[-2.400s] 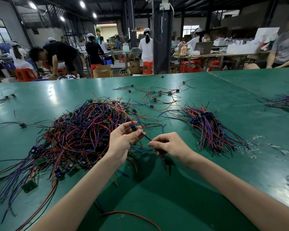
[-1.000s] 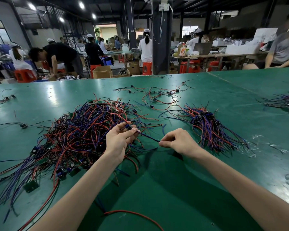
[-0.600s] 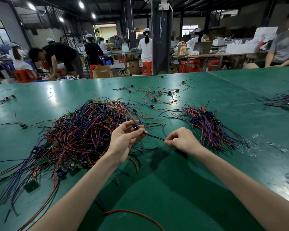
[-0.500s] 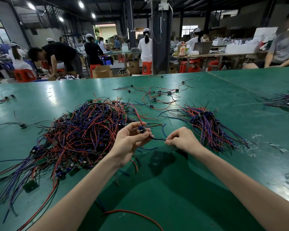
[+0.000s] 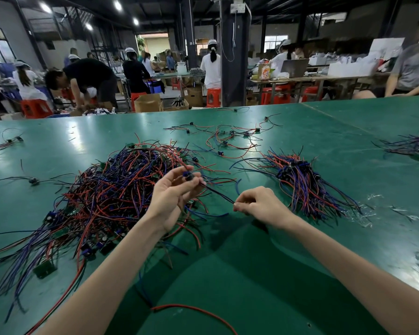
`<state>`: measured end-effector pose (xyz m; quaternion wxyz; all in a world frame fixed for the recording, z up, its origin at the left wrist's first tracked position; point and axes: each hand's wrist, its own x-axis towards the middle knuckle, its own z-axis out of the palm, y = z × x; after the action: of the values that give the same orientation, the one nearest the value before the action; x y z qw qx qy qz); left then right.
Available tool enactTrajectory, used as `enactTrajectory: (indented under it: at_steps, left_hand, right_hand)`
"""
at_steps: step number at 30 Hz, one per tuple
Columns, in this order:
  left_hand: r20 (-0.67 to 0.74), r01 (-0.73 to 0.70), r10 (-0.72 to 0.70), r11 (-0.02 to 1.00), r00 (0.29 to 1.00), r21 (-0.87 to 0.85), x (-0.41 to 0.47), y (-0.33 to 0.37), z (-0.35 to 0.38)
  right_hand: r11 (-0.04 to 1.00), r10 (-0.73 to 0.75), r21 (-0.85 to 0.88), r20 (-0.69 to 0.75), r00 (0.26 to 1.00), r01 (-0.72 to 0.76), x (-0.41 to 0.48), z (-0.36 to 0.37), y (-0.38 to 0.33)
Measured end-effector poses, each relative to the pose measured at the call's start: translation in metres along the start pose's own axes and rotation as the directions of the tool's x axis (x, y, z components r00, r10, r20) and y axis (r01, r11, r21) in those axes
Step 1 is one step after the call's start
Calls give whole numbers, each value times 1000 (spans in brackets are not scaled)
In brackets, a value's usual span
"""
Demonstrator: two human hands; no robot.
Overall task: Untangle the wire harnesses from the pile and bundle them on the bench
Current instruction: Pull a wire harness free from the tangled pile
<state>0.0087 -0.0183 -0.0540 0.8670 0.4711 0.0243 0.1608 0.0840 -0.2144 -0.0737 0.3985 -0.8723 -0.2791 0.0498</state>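
Note:
A big tangled pile of red, blue and black wire harnesses lies on the green bench at centre left. My left hand is raised over the pile's right edge and pinches one harness by its small dark connector. A black wire runs taut from that connector to my right hand, which pinches the wire's end with curled fingers. A sorted bundle of harnesses lies to the right of my right hand.
Loose single harnesses are scattered at the back of the bench, and more lie at the far left. Another wire bunch sits at the right edge. A stray red wire lies near the front. People work at tables behind.
My left hand has lifted the connector a little higher and farther right over the pile. My right hand slid along the black wire to its end, drawing it straight.

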Motion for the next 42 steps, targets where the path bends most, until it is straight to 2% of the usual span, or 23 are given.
enactTrajectory:
  at_steps: [6,12,17,22,35,42]
  left_hand:
    - [-191,-33,46,997,980,71,8,5,-16]
    - [-227,0,26,993,974,115,10,2,-19]
    - [-247,11,16,994,969,108,11,2,-20]
    - [-267,25,7,993,964,118,11,2,-19]
    - [-258,52,-44,998,965,27,11,4,-19]
    - [-250,24,1,995,968,97,10,4,-17]
  right_hand:
    - [961,-218,212,196,956,175,-14,8,-19]
    - [900,-312,386,250,917,201,-18,7,-24]
    - [904,-286,398,294,912,155,-14,2,-19]
    - [942,-174,331,338,925,56,-11,0,-16]
    - [900,-144,434,382,913,-39,-13,-1,-14]
    - [880,-55,445,439,897,-164,-12,-2,-15]
